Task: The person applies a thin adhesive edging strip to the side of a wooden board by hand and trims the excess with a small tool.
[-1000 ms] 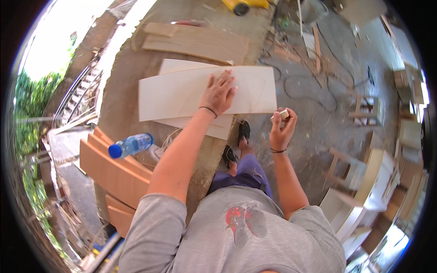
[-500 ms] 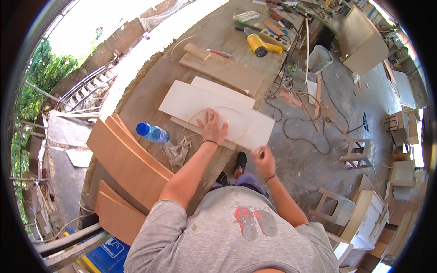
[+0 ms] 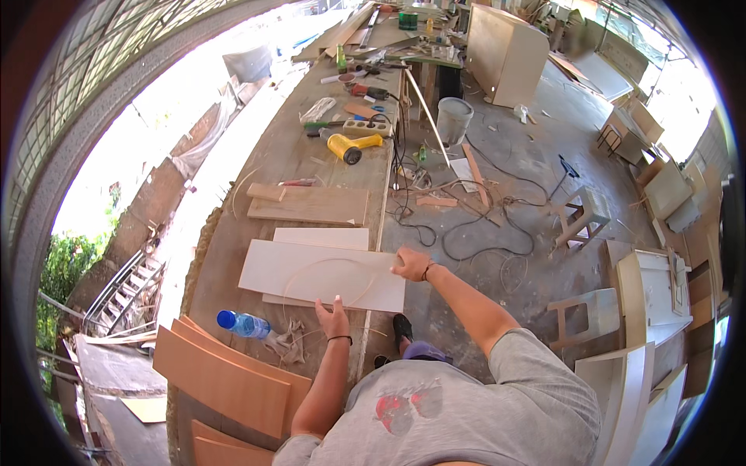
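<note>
A white rectangular board (image 3: 268,268) lies on the workbench, stacked over another pale board (image 3: 322,235) that shows along its far side. A thin pale strip (image 3: 326,259) curls in a loop across the top board. My left hand (image 3: 334,318) is at the board's near long edge, fingers apart and thumb raised, gripping nothing. At the far right corner, my right hand (image 3: 410,265) is closed against the short edge. Its fingers hide whatever is inside them. A crumpled rag (image 3: 287,342) and a blue-capped bottle (image 3: 245,324) rest left of my left hand.
Curved brown panels (image 3: 225,377) stand at the bench's near left. Farther along lie wooden boards (image 3: 311,206), a yellow heat gun (image 3: 346,146), a power strip (image 3: 367,126) and a red power tool (image 3: 365,91). Cables (image 3: 486,247), a grey bucket (image 3: 453,120) and stools (image 3: 583,213) occupy the floor at right.
My right hand has moved from the board's near right corner to its far right corner. The left hand has slid off the board's middle to its near edge. The view has tilted up and turned.
</note>
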Tool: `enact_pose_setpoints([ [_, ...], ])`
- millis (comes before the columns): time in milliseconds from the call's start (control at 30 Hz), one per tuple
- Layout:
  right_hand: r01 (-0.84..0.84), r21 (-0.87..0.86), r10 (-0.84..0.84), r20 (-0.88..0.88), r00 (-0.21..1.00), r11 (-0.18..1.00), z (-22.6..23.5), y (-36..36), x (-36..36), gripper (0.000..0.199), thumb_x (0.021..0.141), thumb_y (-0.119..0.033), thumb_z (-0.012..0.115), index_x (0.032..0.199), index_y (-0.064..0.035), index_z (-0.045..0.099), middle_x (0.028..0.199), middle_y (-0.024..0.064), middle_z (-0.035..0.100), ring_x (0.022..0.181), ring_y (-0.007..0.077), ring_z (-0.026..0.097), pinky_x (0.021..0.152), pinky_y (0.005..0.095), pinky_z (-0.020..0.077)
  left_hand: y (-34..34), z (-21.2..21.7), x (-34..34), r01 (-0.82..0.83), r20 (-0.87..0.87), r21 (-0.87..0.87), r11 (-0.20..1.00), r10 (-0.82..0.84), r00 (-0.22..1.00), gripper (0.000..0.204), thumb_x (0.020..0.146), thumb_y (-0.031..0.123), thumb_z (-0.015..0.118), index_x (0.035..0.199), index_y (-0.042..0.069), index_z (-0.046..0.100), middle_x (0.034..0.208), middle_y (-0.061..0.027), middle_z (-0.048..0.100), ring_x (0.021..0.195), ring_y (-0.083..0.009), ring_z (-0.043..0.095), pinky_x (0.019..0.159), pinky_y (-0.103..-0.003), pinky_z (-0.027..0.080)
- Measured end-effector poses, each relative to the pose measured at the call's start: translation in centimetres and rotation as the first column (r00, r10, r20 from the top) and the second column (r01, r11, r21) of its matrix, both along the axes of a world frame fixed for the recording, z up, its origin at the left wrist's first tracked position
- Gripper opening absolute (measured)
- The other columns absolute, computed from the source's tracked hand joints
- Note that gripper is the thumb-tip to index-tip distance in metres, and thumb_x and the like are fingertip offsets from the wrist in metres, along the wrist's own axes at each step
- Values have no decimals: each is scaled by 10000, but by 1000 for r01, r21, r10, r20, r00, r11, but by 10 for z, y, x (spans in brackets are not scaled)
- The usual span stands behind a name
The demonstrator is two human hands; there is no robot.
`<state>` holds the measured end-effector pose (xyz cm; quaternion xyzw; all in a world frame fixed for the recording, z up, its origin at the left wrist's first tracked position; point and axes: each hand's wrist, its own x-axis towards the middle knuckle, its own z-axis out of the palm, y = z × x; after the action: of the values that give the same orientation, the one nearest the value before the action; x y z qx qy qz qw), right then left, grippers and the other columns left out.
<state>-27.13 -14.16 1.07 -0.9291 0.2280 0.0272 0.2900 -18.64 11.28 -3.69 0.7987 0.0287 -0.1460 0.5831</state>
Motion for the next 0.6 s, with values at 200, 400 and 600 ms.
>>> enact_pose_setpoints([
  [200,-129,168,143,-76,987,977,-21,42,-35,507,797,-422,692,1067,-19,546,1009,238,635,979,410,611,833,461,479,18,6,29,-192,-118,-170,967,173,978,737,877,312,628,1403,-103,323,1395,-262,426,1240,-334,484,1035,-400,398],
  [400,-185,342,207,-30,978,921,-12,117,-85,558,805,-437,685,1131,-6,544,1006,246,643,954,397,623,847,444,484,41,6,58,-458,-420,-390,799,288,860,541,872,275,587,1203,-143,495,1133,-224,607,901,-287,646,738,-398,545],
  [600,-243,450,276,-10,961,859,-12,145,-103,523,827,-406,652,1141,-4,539,1059,239,618,1035,376,592,895,429,462,35,9,69,-333,-253,-165,928,286,924,394,876,266,601,968,-112,661,915,-182,685,761,-268,666,655,-378,567],
])
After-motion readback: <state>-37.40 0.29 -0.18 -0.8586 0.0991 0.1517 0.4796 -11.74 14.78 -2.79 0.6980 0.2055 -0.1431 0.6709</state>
